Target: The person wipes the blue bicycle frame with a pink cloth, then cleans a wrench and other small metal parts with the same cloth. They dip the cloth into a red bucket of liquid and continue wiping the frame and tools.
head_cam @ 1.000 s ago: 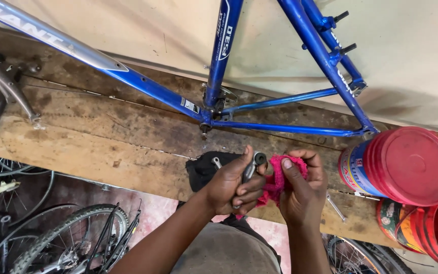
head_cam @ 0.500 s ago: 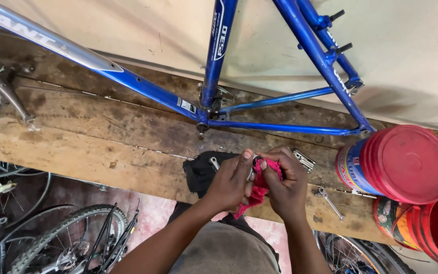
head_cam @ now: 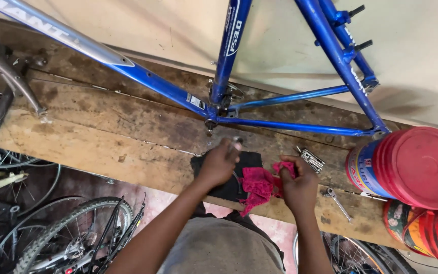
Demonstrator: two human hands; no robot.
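The left hand (head_cam: 218, 165) is closed around a small metal part (head_cam: 235, 144) whose shiny end pokes out above the knuckles, over a black cloth (head_cam: 229, 175) lying on the wooden bench (head_cam: 102, 132). The right hand (head_cam: 297, 185) grips a crumpled pink rag (head_cam: 259, 185), which trails leftward from the fist onto the black cloth, near the left hand but not touching the metal part. Just beyond the right hand lies a folding multi-tool (head_cam: 310, 160), and to its right a small wrench (head_cam: 336, 200) rests on the bench. A blue bicycle frame (head_cam: 229, 61) stands along the back of the bench against a pale wall, and a red-lidded bucket (head_cam: 416, 165) sits at the right end.
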